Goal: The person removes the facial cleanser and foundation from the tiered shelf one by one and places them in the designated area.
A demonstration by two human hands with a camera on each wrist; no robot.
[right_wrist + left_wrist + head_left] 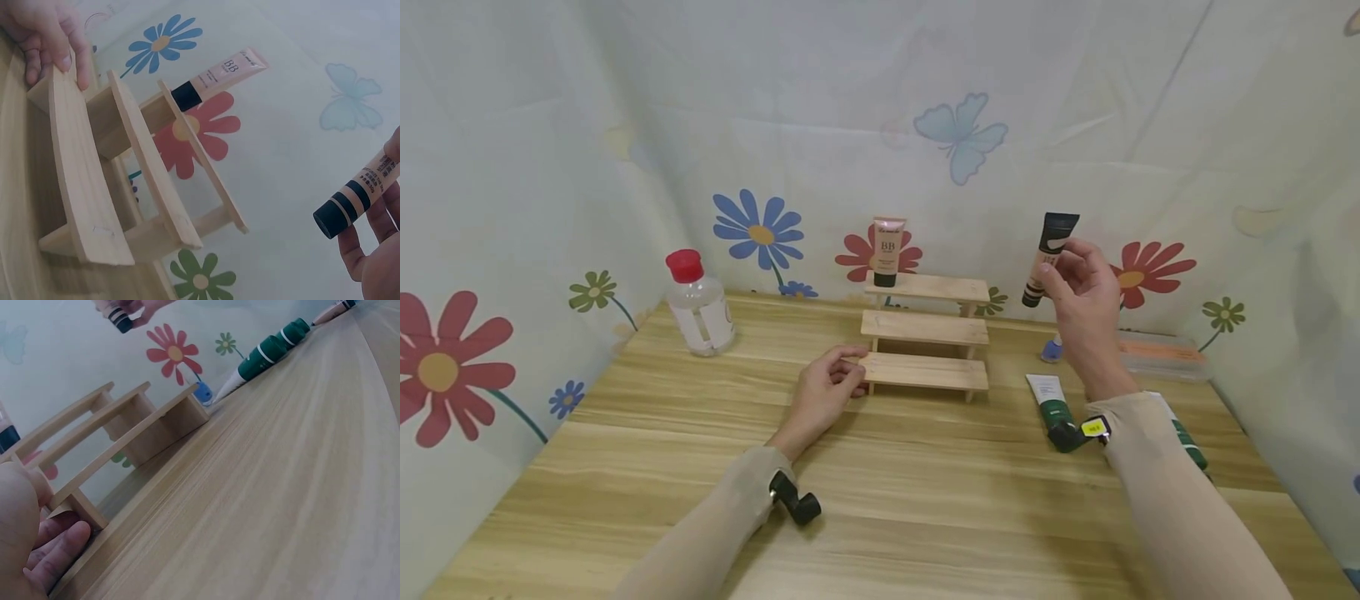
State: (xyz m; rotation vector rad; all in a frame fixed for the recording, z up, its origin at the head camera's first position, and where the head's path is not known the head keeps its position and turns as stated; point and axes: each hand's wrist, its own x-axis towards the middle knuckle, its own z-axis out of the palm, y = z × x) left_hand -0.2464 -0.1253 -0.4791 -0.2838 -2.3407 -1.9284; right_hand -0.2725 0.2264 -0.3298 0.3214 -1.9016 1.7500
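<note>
My right hand point(1086, 292) pinches a beige cosmetic tube with a black end and black cap point(1050, 254). It is held in the air to the right of a three-tier wooden display stand point(925, 372), cap downward and slightly tilted. My left hand point(823, 396) grips the left end of the stand's lowest step, and its fingers curl by the leg in the left wrist view. On the top step's left end a pink BB cream tube point(889, 247) stands upright on its black cap. The right wrist view shows the held tube's striped cap end point(344, 206) apart from the stand.
A clear bottle with a red cap point(702, 312) stands at the table's left. On the right are a small blue nail polish bottle point(1052, 349), a white-and-green tube point(1049, 400), another partly behind my sleeve, and a clear box point(1172, 354). A flowered curtain hangs behind.
</note>
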